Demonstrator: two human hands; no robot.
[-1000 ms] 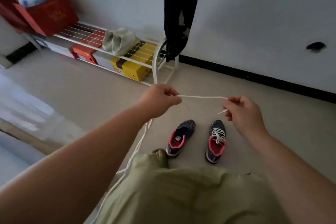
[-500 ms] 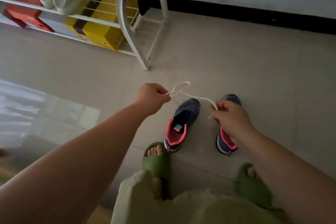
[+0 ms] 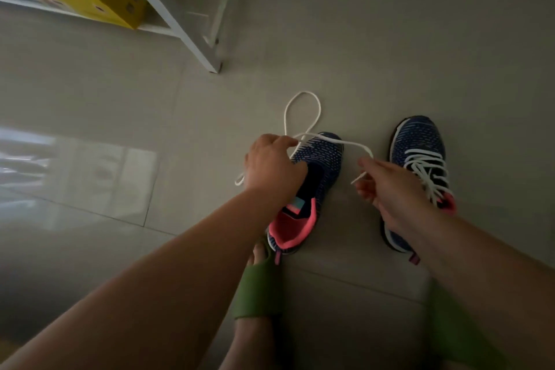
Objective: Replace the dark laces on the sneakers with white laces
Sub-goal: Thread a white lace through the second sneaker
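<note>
Both hands are gripping one white lace (image 3: 327, 137): the left hand (image 3: 271, 164) is fisting its looped length, the right hand (image 3: 387, 186) pinching near the tip, apparently for threading. The unlaced sneaker (image 3: 312, 186) is lying directly beneath them; the white-laced sneaker (image 3: 420, 156) is sitting just beyond the right hand.

Both hands have dropped low over the unlaced sneaker (image 3: 312, 186), and the white lace (image 3: 303, 117) now loops beyond the left hand (image 3: 271, 165).

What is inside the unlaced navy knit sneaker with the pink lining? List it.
Inside the unlaced navy knit sneaker: pink collar lining, a dark insole, a small teal-and-pink label. No lace in it. The left hand and forearm cover part of the opening; the toe interior is hidden.
</note>
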